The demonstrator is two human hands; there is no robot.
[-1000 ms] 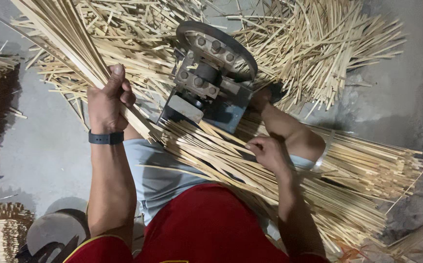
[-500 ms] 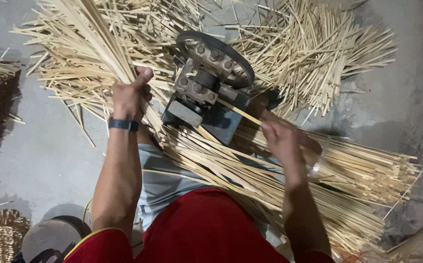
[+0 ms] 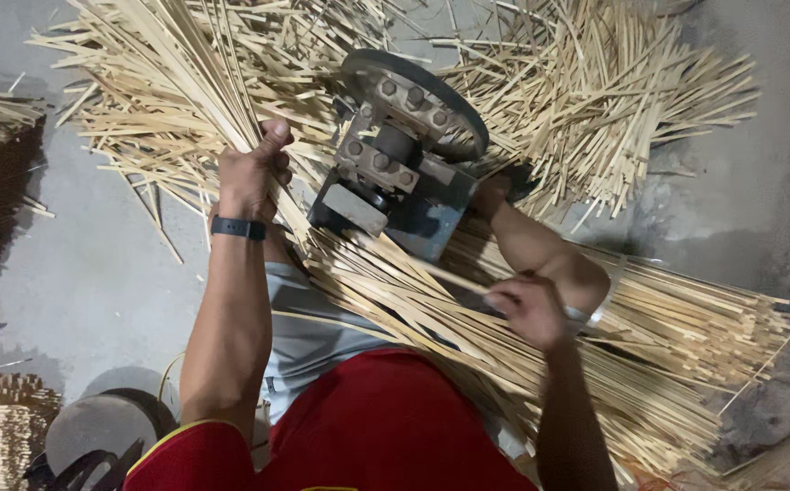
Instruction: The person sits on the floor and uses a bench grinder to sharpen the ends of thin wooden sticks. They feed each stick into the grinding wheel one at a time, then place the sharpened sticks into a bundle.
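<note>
The left hand (image 3: 251,173) — clamped on a bundle of bamboo strips (image 3: 172,82) — has moved in beside the metal machine (image 3: 395,173). The right hand (image 3: 527,309), below the machine, now pinches a single strip (image 3: 454,275) at its mouth — feeding seems underway.

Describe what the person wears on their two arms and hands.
Both forearms are bare, with no gloves on either hand. The left hand has a dark band, like a watch or fitness strap, around its wrist. The right hand has a pale, light-coloured band at the wrist. Red short sleeves with a thin yellow edge cover the upper arms.
</note>
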